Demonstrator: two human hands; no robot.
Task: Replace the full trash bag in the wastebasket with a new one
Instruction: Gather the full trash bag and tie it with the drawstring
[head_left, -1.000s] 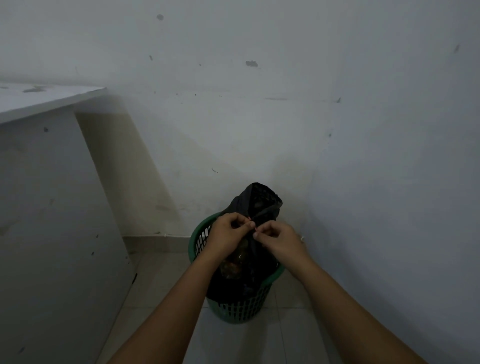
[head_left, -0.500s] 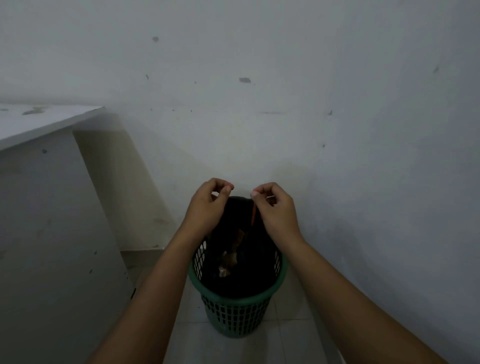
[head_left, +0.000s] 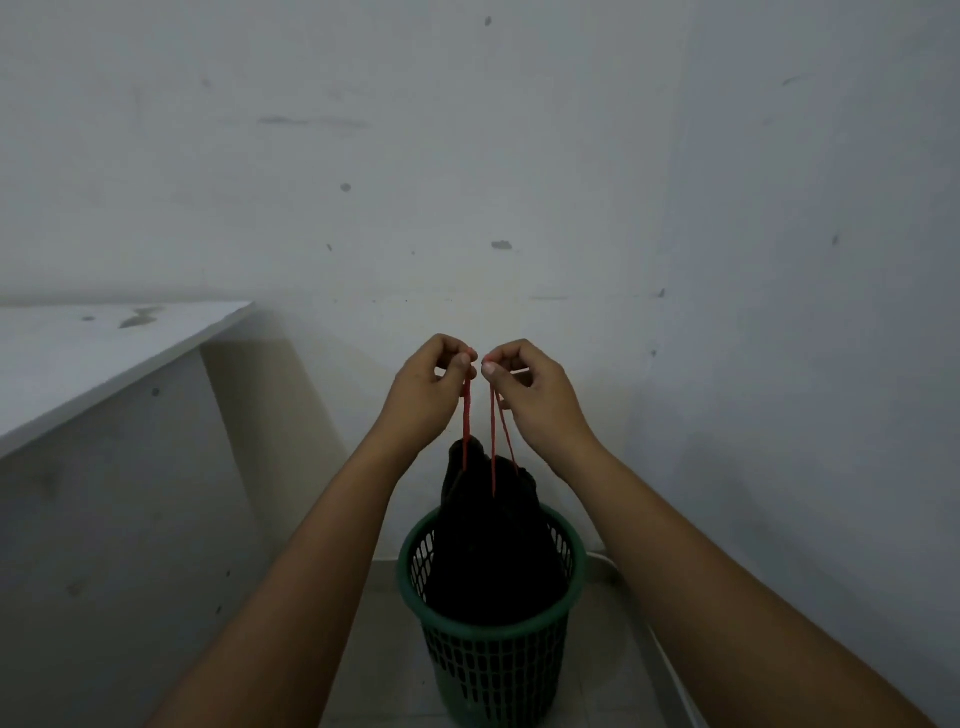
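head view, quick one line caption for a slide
Both hands, left hand and right hand, pinch red drawstrings above black trash bag in green wastebasket.

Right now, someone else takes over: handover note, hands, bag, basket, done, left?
Left hand: pinches one red drawstring above the bag.
Right hand: pinches the other red drawstring.
Black trash bag: top gathered, strings pulled up, body sits inside the green wastebasket on the floor in the corner.
Done: bag mouth drawn closed.
Left: tie, lift the bag out, fit a new one; no new bag in view.
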